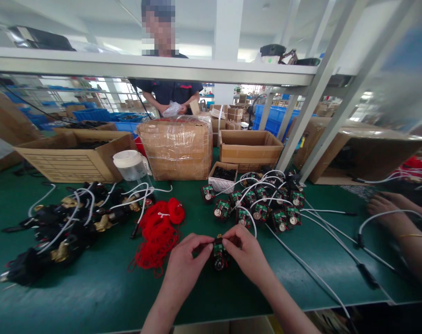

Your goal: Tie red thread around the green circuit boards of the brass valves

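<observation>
A: Start with the left hand [188, 260]?

B: Thumb and forefinger drawn nearly together, pinching at the upper left edge of a small device [219, 260]. Too small to tell exactly which bit.

A: And the right hand [249, 255]?

B: Likewise with thumb and forefinger almost meeting, at the upper right edge of the same device. Just in front of the body, between both hands, apparently down on the green tabletop [92, 299].

A: Any trouble possible there?

B: Plenty. With so narrow a hold on both sides, a risk of slipping or twisting. From pressing too hard on one side, perhaps a tipped device, a cracked green board or a thin red wire pulled loose.

A: Beyond that?

B: To the left, a heap of red loops [158, 232], likely to snag on a finger or sleeve. Farther left, black and brass parts [64, 250] with white leads. Behind and to the right, a cluster of similar devices [259, 211], with white cables [324, 211] trailing across. From a tug on one cable, possibly a whole tangle dragged along.

A: Farthest out?

B: At the far right, a co-worker's hand [392, 206], near those cables. Past the cluster, a small box of black pieces [223, 178] beside a taped carton [178, 150].
</observation>
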